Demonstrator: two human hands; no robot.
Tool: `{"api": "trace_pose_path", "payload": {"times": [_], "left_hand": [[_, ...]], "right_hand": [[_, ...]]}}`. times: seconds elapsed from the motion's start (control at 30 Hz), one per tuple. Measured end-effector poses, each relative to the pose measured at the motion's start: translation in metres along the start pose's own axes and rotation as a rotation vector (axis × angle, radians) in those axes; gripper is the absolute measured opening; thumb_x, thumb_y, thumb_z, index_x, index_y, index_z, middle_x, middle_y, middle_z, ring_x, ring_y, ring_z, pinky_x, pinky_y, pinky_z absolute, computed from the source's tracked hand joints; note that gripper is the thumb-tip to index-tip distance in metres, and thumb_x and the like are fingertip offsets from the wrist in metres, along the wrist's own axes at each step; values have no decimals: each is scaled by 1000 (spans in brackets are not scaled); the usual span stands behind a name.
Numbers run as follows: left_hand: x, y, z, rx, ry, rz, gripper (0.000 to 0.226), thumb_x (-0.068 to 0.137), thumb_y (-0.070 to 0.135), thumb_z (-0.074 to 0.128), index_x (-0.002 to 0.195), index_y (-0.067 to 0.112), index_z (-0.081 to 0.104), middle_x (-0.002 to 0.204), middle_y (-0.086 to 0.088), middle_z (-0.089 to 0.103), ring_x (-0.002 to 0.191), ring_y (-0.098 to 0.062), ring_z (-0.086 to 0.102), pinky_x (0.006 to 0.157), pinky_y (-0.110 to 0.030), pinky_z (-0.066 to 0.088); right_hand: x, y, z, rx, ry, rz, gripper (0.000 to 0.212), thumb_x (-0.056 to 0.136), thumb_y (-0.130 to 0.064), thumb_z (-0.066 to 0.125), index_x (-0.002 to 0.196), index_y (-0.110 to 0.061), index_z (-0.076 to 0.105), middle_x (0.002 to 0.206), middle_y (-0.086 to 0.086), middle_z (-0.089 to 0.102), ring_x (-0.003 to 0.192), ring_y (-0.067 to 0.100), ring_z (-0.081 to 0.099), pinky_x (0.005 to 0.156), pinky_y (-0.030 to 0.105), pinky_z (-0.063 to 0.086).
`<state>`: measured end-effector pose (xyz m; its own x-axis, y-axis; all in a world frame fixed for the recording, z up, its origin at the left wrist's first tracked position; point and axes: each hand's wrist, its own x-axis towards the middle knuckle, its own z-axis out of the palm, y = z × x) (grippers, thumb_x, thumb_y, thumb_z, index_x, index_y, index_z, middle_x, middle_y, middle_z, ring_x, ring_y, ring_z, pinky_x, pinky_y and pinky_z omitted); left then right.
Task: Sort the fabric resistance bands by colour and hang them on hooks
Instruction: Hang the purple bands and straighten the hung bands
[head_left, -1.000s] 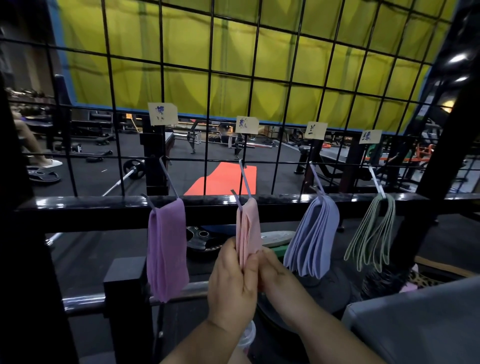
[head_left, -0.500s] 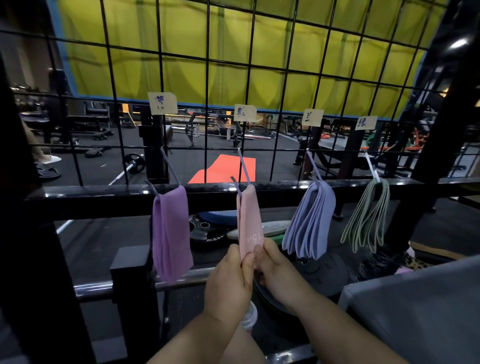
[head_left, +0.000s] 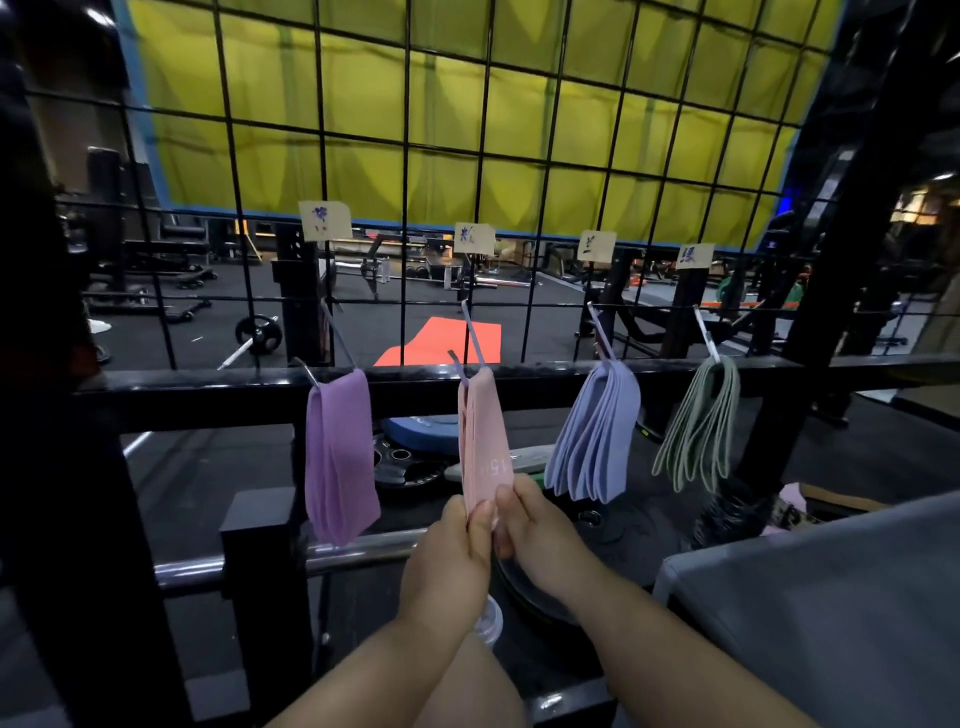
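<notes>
Four bunches of fabric bands hang from hooks on a black wire grid (head_left: 524, 171). From left to right they are purple bands (head_left: 340, 452), pink bands (head_left: 483, 436), blue-lilac bands (head_left: 597, 431) and green bands (head_left: 701, 421). A paper label sits above each hook, such as the label (head_left: 323, 220) over the purple ones. My left hand (head_left: 457, 556) and my right hand (head_left: 535, 530) both pinch the lower end of the pink bands, side by side, thumbs on the near face.
A thick black rail (head_left: 519, 384) crosses behind the bands, and a chrome bar (head_left: 192, 569) runs lower left beside a black post (head_left: 260, 566). Weight plates (head_left: 410, 467) lie beyond the rail. A grey padded surface (head_left: 831, 613) fills the lower right.
Both hands have stayed pinched on the bottom of the pink bands. The view has shifted slightly, and the hands sit a little lower on the bands than a second ago.
</notes>
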<state>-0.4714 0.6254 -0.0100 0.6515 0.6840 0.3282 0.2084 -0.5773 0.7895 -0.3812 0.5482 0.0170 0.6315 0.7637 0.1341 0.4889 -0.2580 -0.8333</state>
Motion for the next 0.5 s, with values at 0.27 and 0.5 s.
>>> {"api": "trace_pose_path", "payload": {"times": [0.27, 0.5], "left_hand": [[-12, -3, -6, 17, -68, -47, 42, 100, 52, 24, 96, 22, 53, 82, 3, 61, 74, -11, 56, 68, -31, 44], [-19, 2, -4, -95, -94, -98, 52, 100, 52, 27, 86, 11, 56, 81, -8, 60, 75, -18, 56, 71, -33, 42]], "right_hand": [[-9, -4, -3, -96, 54, 47, 27, 104, -37, 32, 81, -27, 45, 82, 19, 63, 77, 34, 62, 80, 45, 49], [-14, -4, -13, -311, 71, 72, 40, 103, -35, 32, 74, -17, 53, 74, 7, 63, 75, 24, 60, 67, 36, 43]]}}
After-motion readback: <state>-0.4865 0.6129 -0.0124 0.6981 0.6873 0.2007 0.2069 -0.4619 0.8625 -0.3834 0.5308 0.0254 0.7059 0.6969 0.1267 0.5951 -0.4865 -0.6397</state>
